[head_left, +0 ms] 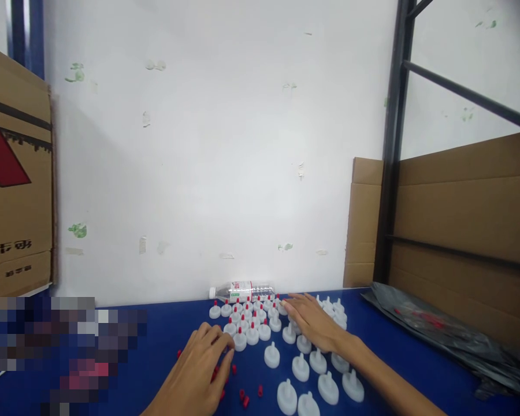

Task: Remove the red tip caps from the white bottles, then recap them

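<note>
Several white nozzle caps [301, 368] stand on the blue table [164, 341]; those further back [252, 333] carry small red tips. Loose red tips [244, 397] lie near the front. My left hand [199, 372] rests over a patch of red tips, fingers curled down onto them; what it pinches is hidden. Over the caps at the middle right lies my right hand [314, 323], fingers stretched flat and pointing left, touching the caps beneath it.
A clear plastic bottle [242, 290] lies on its side against the white wall. Cardboard boxes stand at the left [15, 173] and right [463, 231]. Grey plastic bags [442, 335] lie at the right. A black metal frame [394, 144] rises at the right.
</note>
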Motion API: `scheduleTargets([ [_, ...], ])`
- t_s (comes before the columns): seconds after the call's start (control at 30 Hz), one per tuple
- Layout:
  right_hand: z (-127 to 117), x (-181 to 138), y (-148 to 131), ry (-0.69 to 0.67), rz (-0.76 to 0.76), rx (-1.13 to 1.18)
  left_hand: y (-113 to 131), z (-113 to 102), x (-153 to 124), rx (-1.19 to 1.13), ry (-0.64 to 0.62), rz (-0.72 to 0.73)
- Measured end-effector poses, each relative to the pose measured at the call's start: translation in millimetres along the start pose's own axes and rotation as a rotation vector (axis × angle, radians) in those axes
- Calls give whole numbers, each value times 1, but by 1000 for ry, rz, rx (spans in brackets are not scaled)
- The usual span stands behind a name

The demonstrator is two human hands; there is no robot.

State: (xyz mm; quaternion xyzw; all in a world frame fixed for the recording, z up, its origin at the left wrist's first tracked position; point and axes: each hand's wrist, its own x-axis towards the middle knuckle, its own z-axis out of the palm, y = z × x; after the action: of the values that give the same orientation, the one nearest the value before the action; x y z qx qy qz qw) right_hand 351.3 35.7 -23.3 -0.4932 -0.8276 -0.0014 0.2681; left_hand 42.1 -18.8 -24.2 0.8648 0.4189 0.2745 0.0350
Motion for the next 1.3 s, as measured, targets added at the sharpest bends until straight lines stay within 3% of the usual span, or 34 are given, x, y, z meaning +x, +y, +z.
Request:
scheduleTargets([
  [0.1, -15, 0, -17, 126, -81, 40, 3, -3, 0, -19, 72, 43],
  [0.2, -21, -5, -49, 224, -254, 76, 5, -4, -1, -35, 152, 134],
  [0.33, -9, -17, -94, 111, -580, 39, 5, 1, -2, -4, 197, 254],
  [0.4, -2, -21, -109, 137, -682, 33, 4, 8, -1, 23, 207, 312],
  [0.53, 2, -22, -111, 178, -753, -8, 5, 13, 2, 38, 215, 412],
  [0.63, -1, -16, -93, 255, -801, -96, 10, 4, 0, -34, 216, 293],
  [0.73, -6, -7, -63, 306, -580, -61, 12, -11, -3, -83, 227, 82],
  [0.83, -9, 1, -35, 249, -192, 61, 10, -20, -2, -21, 198, -30],
  [0.9, -8, 4, -21, 185, -55, 76, 7, -19, 0, 26, 149, -75],
  [1.1, 3, 2, -4, -15, -35, 31, 1, -2, 2, 42, -28, -77],
  [1.3, 0, 2, -2, -41, 9, 6, -3, 7, -1, 26, -95, -79],
])
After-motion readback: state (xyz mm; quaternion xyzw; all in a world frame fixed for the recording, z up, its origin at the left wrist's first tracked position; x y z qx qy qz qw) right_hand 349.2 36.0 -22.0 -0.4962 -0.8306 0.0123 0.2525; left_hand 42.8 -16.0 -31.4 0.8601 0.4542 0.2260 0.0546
